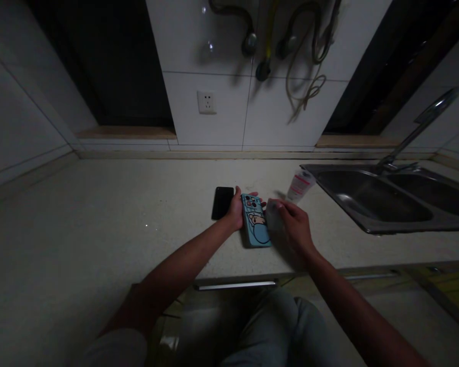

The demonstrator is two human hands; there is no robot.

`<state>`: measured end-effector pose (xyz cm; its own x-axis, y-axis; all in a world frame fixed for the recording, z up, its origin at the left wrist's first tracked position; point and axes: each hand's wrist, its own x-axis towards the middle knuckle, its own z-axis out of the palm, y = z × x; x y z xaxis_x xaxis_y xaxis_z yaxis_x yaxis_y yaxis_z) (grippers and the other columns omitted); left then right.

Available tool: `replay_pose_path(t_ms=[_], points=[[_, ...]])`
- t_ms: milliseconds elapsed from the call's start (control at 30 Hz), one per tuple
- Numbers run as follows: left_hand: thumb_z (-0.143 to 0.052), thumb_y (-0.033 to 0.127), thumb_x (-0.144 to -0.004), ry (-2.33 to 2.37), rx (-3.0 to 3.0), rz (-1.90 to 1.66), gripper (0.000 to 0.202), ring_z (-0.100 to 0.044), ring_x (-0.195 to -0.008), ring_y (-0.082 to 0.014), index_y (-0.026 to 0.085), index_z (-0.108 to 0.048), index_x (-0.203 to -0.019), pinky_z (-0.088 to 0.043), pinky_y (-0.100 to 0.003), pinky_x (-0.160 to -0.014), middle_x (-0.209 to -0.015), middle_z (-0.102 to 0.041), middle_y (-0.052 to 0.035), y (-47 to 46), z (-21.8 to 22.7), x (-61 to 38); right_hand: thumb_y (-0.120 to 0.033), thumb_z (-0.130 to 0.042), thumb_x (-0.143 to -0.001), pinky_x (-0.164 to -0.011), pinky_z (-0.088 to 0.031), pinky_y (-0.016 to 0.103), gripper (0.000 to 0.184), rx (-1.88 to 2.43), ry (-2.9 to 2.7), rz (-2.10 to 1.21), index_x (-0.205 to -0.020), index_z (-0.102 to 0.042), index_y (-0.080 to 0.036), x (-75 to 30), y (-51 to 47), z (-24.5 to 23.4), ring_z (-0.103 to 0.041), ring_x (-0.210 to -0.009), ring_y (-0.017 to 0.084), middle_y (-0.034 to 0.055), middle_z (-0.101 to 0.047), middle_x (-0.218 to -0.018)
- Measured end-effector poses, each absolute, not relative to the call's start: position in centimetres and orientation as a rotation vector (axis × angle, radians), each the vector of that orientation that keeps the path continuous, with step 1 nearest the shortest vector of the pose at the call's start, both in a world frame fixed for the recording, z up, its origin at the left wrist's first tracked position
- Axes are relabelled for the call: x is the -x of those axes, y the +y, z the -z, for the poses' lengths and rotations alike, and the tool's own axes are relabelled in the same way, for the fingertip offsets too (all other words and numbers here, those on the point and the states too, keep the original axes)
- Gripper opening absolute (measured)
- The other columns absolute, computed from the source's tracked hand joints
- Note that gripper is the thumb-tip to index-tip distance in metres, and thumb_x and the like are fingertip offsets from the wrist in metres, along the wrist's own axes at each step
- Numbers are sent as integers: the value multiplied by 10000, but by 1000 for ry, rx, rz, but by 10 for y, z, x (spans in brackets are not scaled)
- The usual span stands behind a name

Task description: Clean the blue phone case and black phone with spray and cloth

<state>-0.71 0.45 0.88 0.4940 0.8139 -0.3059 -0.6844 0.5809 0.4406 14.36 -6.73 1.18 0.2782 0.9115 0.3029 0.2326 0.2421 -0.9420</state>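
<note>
Where the left hand (236, 210) is curled round the blue phone (257, 224), its palm lies along the left edge and its fingertips show past the far right side, so this hand has the thing itself in its grip. The right hand (298, 223) is narrowed to a pinch on a pale thin piece (274, 213), too blurred to name, just beside the phone's right edge; I cannot tell whether the two touch. The phone thus lies between the hands, directly left of the right fingertips, its long axis running away from the body with the far, camera end leaning slightly left. Just left of the left hand, a black phone (222, 203) lies on the counter (137, 193). Beyond the right hand stands a translucent container (300, 184) with pink print, near the metal sink (367, 228).
</note>
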Motion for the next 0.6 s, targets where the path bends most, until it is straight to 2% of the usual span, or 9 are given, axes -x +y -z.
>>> replay_pose_path(t_ms=[100,200,267,367,467,600], points=[[-295,645,-964,473,-284,-890,656,-722,-896,-316,129,-657,-1148,-553,-485,-826,-954,-735,-174,4,-11,6,-441,-531,-920,-824,-566,408,392,1209,-1329,-501,-1094,-742,-161,-132,-29,-22,-708,-937,272,103,-767,-1045],[-327,643,-961,474,-279,-888,642,-722,-886,-313,134,-678,-1137,-554,-460,-832,-932,-745,-160,4,-11,5,-343,-510,-934,-849,-557,413,327,1166,-1773,-405,-1112,-740,-193,-118,-11,-29,-718,-940,275,93,-773,-1046],[-331,653,-957,489,-269,-913,655,-720,-903,-312,134,-683,-1145,-548,-448,-852,-942,-749,-155,5,-11,6,-238,-503,-922,-879,-556,419,319,1115,-2074,-316,-1151,-725,-219,-111,-11,-30,-715,-1005,280,93,-754,-1141],[-283,680,-955,504,-281,-942,721,-716,-936,-304,117,-678,-1171,-539,-430,-884,-970,-748,-163,7,-10,10,-126,-487,-898,-958,-542,437,368,986,-2299,-89,-1194,-693,-199,-106,-21,-27,-667,-1152,284,125,-687,-1286],[-263,712,-940,546,-315,-921,781,-716,-939,-292,90,-666,-1186,-542,-411,-885,-947,-740,-174,10,-7,12,-65,-481,-889,-1004,-528,460,348,849,-2375,146,-1145,-695,-165,-109,-37,-25,-652,-1179,276,147,-709,-1230],[-272,724,-929,588,-324,-932,781,-723,-886,-279,92,-646,-1198,-565,-418,-834,-926,-723,-168,14,-3,11,-60,-490,-912,-972,-556,439,293,665,-2488,306,-1114,-688,-137,-116,-64,-29,-671,-1124,262,155,-730,-1164]])
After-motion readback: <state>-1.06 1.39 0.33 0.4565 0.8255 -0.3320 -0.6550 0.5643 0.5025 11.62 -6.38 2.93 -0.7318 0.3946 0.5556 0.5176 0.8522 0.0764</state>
